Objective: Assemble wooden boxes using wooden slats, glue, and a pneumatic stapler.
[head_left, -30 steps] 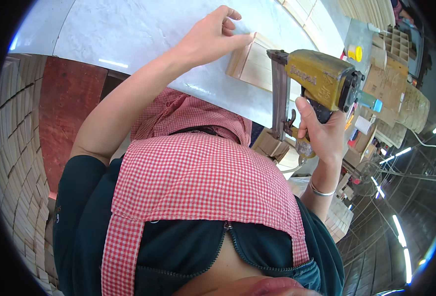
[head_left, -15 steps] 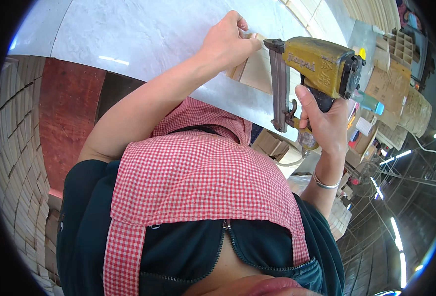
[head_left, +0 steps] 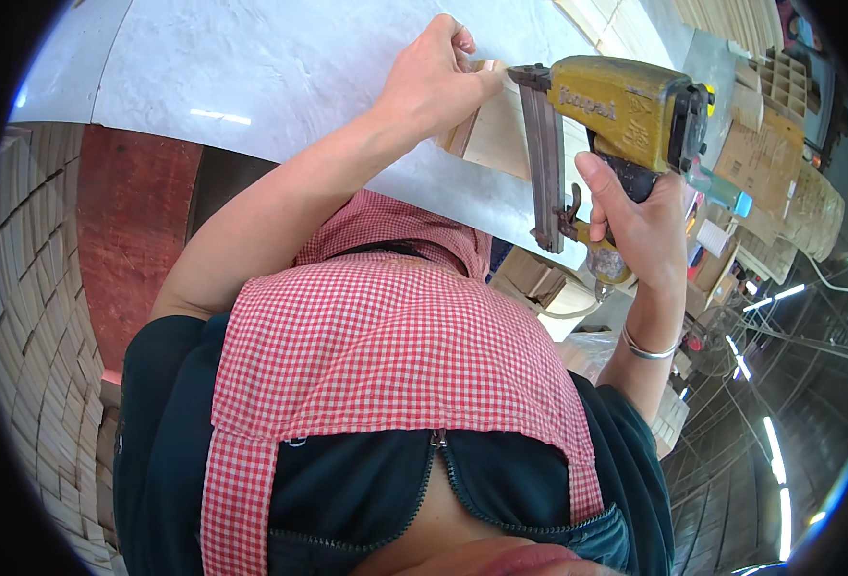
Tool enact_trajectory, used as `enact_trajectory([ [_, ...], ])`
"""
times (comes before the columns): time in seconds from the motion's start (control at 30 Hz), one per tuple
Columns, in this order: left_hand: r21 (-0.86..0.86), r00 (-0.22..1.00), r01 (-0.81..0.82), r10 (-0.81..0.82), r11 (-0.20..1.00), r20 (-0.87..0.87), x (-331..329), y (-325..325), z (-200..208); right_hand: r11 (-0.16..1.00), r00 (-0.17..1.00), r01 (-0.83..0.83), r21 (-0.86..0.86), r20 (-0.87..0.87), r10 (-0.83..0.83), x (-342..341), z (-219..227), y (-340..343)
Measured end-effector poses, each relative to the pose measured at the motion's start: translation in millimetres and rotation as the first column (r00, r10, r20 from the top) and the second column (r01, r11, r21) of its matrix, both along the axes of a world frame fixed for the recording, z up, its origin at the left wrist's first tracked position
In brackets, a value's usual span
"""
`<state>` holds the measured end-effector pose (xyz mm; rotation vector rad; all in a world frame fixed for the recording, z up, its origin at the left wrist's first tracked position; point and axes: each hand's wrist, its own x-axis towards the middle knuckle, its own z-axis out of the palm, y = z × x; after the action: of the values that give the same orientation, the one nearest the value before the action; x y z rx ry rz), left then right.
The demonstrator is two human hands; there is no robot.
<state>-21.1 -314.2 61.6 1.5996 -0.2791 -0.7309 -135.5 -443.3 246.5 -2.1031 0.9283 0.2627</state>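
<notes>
My right hand is wrapped round the black grip of a yellow pneumatic nail gun, with the thumb lying along the grip's near side. The gun's nose reaches left to the far edge of a pale wooden box piece, close to my left thumb; whether it touches the wood I cannot tell. Over the left far corner of this piece, my left hand is closed with its fingers curled and its thumb pressed on the wood. Part of the piece is hidden behind the gun's long magazine and my left hand.
The box piece lies on a shiny grey-white worktop. Stacked pale wooden slats rise at the left beside a red-brown panel. Cardboard boxes and a compartmented wooden tray are at the right. An open carton sits below the worktop's edge.
The nail gun and my right hand have moved slightly, with the gun's nose shifting a little left and away from me. My left hand stays at the wooden piece, barely shifted.
</notes>
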Motion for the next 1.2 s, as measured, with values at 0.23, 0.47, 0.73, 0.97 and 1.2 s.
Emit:
enact_trajectory([
  [0.23, 0.127, 0.992, 0.098, -0.087, 0.987, -0.087, 11.2, 5.8, 33.7, 0.997, 0.999, 0.028, -0.074, 0.021, -0.026, -15.1, 0.7, -11.0],
  [0.47, 0.255, 0.408, 0.117, -0.28, 0.96, 0.869, -12.7, -8.7, 18.0, 0.971, 0.98, 0.2, -0.131, 0.034, -0.197, -49.1, 7.7, -32.6],
  [0.73, 0.519, 0.206, 0.2, -0.553, 0.831, 0.807, -43.5, -34.5, 33.7, 0.955, 0.96, 0.281, -0.096, 0.01, -0.281, -65.4, 4.0, -45.2],
  [0.97, 0.502, 0.206, 0.201, -0.537, 0.841, 0.818, -43.2, -33.7, 31.9, 0.965, 0.968, 0.252, -0.07, 0.016, -0.252, -63.9, 1.2, -53.3],
  [1.2, 0.483, 0.224, 0.205, -0.521, 0.851, 0.824, -43.3, -33.5, 33.6, 0.974, 0.975, 0.221, -0.057, 0.009, -0.221, -62.6, 2.0, -57.3],
])
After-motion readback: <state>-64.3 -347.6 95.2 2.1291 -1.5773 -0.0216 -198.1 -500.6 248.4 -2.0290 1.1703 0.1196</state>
